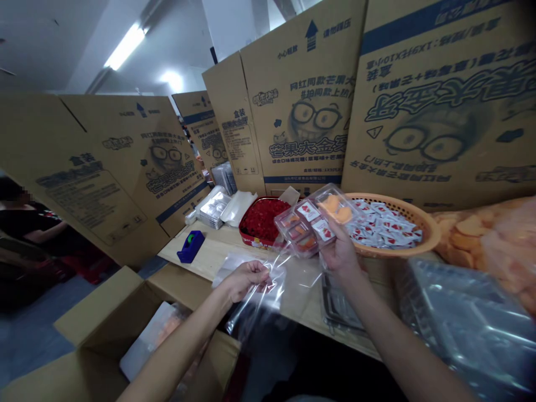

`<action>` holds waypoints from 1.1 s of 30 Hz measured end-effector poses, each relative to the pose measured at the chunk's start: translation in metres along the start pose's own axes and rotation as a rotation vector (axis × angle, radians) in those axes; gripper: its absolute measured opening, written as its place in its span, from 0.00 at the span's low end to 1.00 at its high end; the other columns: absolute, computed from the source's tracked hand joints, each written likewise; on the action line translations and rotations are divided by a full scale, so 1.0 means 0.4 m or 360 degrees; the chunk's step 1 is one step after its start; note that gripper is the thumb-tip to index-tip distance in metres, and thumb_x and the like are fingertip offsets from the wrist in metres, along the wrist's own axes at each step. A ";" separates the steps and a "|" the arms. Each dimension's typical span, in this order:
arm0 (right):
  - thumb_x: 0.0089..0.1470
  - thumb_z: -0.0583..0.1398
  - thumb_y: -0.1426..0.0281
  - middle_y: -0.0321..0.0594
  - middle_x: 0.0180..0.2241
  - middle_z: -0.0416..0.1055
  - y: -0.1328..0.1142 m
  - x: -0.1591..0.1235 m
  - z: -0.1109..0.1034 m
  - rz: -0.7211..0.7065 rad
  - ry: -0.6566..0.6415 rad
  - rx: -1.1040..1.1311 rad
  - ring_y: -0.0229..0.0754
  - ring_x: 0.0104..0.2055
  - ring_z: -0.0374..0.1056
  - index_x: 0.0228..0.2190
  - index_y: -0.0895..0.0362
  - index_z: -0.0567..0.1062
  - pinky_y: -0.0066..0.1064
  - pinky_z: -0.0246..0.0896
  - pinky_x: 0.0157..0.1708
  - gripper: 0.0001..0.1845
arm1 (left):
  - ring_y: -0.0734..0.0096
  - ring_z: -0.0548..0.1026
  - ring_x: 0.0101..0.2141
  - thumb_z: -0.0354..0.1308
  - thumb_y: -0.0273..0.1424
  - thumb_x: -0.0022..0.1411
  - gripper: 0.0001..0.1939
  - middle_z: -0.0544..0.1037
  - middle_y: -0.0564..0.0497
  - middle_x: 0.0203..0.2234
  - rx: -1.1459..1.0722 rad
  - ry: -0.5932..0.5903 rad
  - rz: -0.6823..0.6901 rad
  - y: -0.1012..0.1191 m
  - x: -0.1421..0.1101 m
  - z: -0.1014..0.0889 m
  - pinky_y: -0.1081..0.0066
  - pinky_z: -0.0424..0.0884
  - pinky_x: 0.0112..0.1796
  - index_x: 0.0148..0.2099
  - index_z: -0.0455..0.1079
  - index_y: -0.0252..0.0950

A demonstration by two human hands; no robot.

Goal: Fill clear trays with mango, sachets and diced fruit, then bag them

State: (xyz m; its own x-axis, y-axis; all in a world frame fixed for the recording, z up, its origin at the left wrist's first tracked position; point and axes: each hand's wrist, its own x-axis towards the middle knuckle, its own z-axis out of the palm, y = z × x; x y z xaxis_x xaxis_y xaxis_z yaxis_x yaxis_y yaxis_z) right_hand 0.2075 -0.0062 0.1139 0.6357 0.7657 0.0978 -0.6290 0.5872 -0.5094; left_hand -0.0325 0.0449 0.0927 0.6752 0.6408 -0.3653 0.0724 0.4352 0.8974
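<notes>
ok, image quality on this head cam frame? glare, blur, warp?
Head view: strong wide-angle warp, the cardboard cartons lean and bend toward the edges; ceiling tube light blown out; glare on the clear plastic bag in the left hand, the plastic tray in the right hand and the stacked plastic trays; no obvious motion blur.

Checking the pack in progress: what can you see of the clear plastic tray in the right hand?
The clear, rectangular plastic compartmented tray tilts up in the right hand, which grips its near edge. Its cells hold orange pieces and red-and-white sachets. It hangs in front of a woven orange basket; contact unclear.
</notes>
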 end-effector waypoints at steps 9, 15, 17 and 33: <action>0.41 0.62 0.75 0.36 0.42 0.75 -0.013 -0.012 -0.037 0.0188 -0.0038 -0.0032 0.38 0.44 0.70 0.39 0.56 0.77 0.25 0.69 0.40 0.18 | 0.71 0.75 0.24 0.73 0.35 0.33 0.24 0.72 0.55 0.19 -0.0119 0.0282 0.0101 0.004 -0.005 0.001 0.66 0.72 0.35 0.27 0.62 0.32; 0.41 0.62 0.74 0.36 0.39 0.76 -0.006 -0.016 -0.060 0.0255 -0.0051 -0.0052 0.41 0.43 0.71 0.37 0.56 0.77 0.28 0.70 0.38 0.17 | 0.70 0.75 0.23 0.73 0.35 0.32 0.25 0.72 0.56 0.18 -0.0069 0.0359 0.0108 0.019 -0.024 0.018 0.66 0.73 0.34 0.27 0.62 0.33; 0.41 0.62 0.75 0.35 0.38 0.76 -0.004 -0.017 -0.066 0.0255 -0.0051 -0.0055 0.40 0.42 0.72 0.38 0.55 0.77 0.28 0.70 0.38 0.17 | 0.70 0.75 0.23 0.73 0.36 0.32 0.24 0.72 0.55 0.18 -0.0030 0.0377 0.0114 0.029 -0.025 0.019 0.68 0.72 0.32 0.27 0.63 0.33; 0.35 0.64 0.74 0.31 0.26 0.76 -0.031 -0.033 -0.059 0.0332 -0.0025 -0.0190 0.38 0.33 0.73 0.30 0.54 0.77 0.24 0.70 0.29 0.14 | 0.71 0.75 0.21 0.74 0.38 0.27 0.26 0.72 0.55 0.17 0.0180 0.0532 0.0167 0.082 -0.032 0.011 0.72 0.72 0.27 0.25 0.62 0.32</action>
State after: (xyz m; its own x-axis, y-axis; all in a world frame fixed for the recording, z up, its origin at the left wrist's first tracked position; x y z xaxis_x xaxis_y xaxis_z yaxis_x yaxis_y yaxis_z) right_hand 0.2177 -0.0298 0.0988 0.4900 0.8717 -0.0072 -0.6880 0.3816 -0.6173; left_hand -0.0356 0.0482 0.1280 0.4072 0.8578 -0.3135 0.1085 0.2954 0.9492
